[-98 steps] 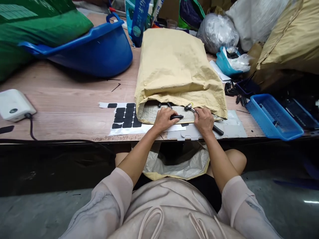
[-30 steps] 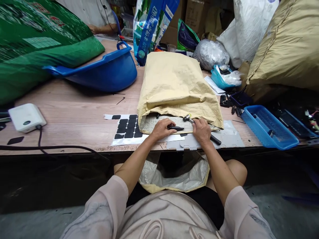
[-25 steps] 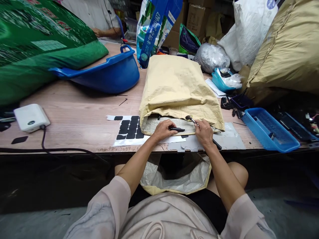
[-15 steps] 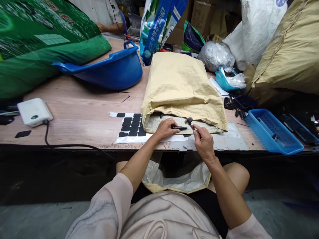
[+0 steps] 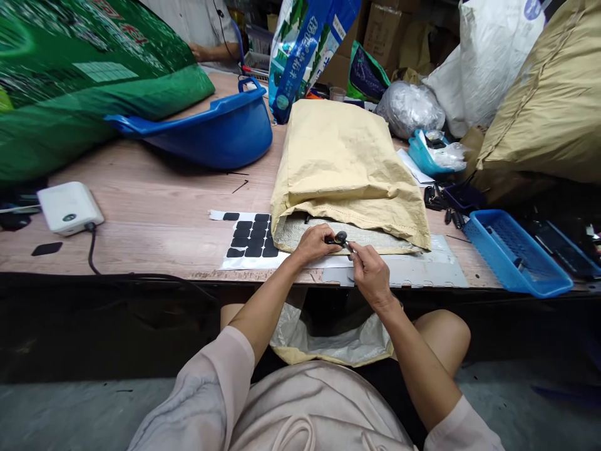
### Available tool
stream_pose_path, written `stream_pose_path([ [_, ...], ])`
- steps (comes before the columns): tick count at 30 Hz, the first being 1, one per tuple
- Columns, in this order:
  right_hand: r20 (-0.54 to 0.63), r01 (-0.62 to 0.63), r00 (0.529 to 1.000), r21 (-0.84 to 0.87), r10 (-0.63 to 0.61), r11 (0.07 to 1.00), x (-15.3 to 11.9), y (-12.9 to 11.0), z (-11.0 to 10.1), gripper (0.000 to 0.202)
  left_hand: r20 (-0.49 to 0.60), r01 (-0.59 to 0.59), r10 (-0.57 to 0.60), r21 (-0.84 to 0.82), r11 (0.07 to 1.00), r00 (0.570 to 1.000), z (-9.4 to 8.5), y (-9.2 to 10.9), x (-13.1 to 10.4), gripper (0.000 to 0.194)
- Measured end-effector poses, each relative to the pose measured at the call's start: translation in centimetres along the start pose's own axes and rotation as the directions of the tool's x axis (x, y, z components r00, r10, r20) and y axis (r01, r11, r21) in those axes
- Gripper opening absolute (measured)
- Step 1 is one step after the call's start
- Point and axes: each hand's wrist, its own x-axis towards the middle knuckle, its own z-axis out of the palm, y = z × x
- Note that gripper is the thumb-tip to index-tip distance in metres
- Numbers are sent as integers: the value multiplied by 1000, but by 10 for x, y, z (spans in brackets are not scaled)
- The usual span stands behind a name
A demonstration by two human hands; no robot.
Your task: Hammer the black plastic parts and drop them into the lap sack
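Note:
My left hand (image 5: 313,243), in front of the sack's mouth, pinches a slim black piece (image 5: 330,240) with its fingertips. From the right, my right hand (image 5: 372,270) is closed on a small metal rod with a round black head (image 5: 341,237). The round head overlaps the end of the black piece; whether they are joined, I cannot tell. Behind both hands lies a yellow woven sack (image 5: 347,150), its whitish lining showing at the open edge. To the left of my left hand is a white sheet with rounded black stickers (image 5: 256,235). A grey sheet (image 5: 439,260) lies under the sack's right front.
A blue basin (image 5: 206,134) and a green sack (image 5: 117,119) stand on the left, near a white box with a cable (image 5: 70,207). A blue basket (image 5: 516,250) is at the right edge. An open sack (image 5: 328,357) hangs at my lap. Another person's arm (image 5: 213,53) shows behind.
My right hand has moved left with the rod, bringing its round head against or over the black piece. My left hand stays nearly in place.

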Motion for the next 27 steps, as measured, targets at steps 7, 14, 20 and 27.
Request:
stream_pose_path([
  [7, -37, -22, 999, -102, 19, 995, 27, 31, -13, 33, -3, -21, 21, 25, 999, 1000, 0, 3, -1, 14],
  [14, -24, -99, 995, -305, 96, 947, 59, 89, -6, 25, 22, -31, 28, 116, 993, 999, -1, 3, -1, 18],
  [20, -43, -69, 998, -392, 56, 917, 52, 93, 5, 24, 3, -93, 93, 90, 992, 996, -6, 13, -7, 13],
  [27, -17, -73, 997, -416, 72, 906, 53, 90, 5, 24, 408, -261, 269, -78, 962, 872, 35, 59, -97, 24],
])
